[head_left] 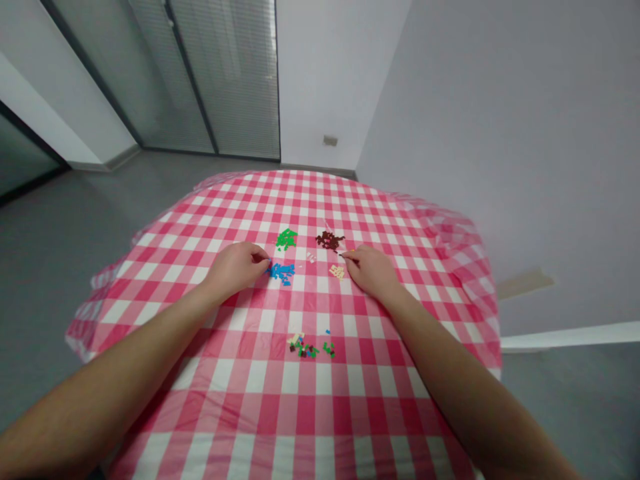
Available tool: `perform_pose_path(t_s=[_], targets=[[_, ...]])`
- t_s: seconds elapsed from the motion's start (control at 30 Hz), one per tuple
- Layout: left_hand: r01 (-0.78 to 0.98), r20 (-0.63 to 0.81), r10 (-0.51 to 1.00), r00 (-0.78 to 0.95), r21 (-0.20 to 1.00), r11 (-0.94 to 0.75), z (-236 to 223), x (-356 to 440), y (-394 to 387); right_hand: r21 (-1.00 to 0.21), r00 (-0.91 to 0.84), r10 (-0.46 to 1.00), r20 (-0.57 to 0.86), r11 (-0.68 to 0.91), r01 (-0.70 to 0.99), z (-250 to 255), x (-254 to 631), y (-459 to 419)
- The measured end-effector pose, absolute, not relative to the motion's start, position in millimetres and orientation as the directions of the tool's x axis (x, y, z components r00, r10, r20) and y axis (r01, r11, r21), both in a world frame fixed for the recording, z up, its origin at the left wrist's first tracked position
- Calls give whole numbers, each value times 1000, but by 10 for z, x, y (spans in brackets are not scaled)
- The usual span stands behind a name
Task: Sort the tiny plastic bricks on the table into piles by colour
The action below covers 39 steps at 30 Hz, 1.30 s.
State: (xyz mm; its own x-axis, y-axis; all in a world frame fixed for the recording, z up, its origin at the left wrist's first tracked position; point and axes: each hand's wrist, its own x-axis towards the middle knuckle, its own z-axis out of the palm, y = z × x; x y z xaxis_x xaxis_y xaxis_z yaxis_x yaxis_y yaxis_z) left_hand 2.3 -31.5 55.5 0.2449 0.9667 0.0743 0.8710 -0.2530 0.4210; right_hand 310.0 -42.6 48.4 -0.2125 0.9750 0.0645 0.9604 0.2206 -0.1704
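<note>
two bare forearms reach in from the near edge over a desk (150,293) covered by a pink and white gingham cloth (240,413). the left hand (236,267) is at the left edge of a heap of blue plastic bricks (281,272), its thumb and fingers drawn together into a narrow grip, with the fingertips (263,259) just beside the heap. the right hand (373,271) lies to the right, its grip also drawn together, and a tiny yellow-orange bit (349,252) shows at its fingertips. that hand is just right of a heap of dark brown bricks (330,241) and a small heap of cream bricks (337,271). i cannot tell whether either grip is clamped on a brick; the pieces are too small. a heap of green bricks (286,239) sits on the far side of the blue one, and a few loose cream bricks (311,257) lie between the heaps. nearer on the cloth, well apart from both hands, is a scattered mix of green, dark, cream and blue bricks (306,347). beyond the desk are a grey floor (85,227), a white wall (320,87) and glazed doors with blinds (235,73).
</note>
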Motion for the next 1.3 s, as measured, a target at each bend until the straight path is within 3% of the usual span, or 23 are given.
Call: perform_pose_path(t_s=[0.3, 0.47, 0.57, 0.63, 0.73, 0.87, 1.07, 1.3], targets=[[888, 75, 955, 285, 355, -293, 522, 24, -337, -84, -230, 973, -31, 227, 970, 476, 3053, -408], [889, 48, 947, 317, 333, -315, 534, 34, -338, -118, -222, 975, -11, 220, 968, 467, 3032, -406], [879, 36, 939, 343, 339, -334, 540, 42, -346, -211, -205, 977, 56, 212, 954, 520, 3021, -455], [869, 35, 934, 356, 354, -345, 542, 47, -352, -307, -282, 956, 78, 292, 906, 593, 3007, -522], [852, 47, 923, 381, 371, -370, 537, 51, -357, -482, -575, 817, -46, 486, 729, 713, 2959, -663], [812, 73, 899, 432, 402, -423, 509, 52, -351, -615, -765, 603, -227, 520, 593, 785, 2852, -833], [783, 249, 878, 409, 398, -478, 462, 79, -366, -596, -768, 578, -275, 525, 608, 749, 2757, -911], [723, 305, 842, 445, 432, -539, 494, 122, -426, -465, -744, 598, -297, 591, 660, 794, 2634, -1030]])
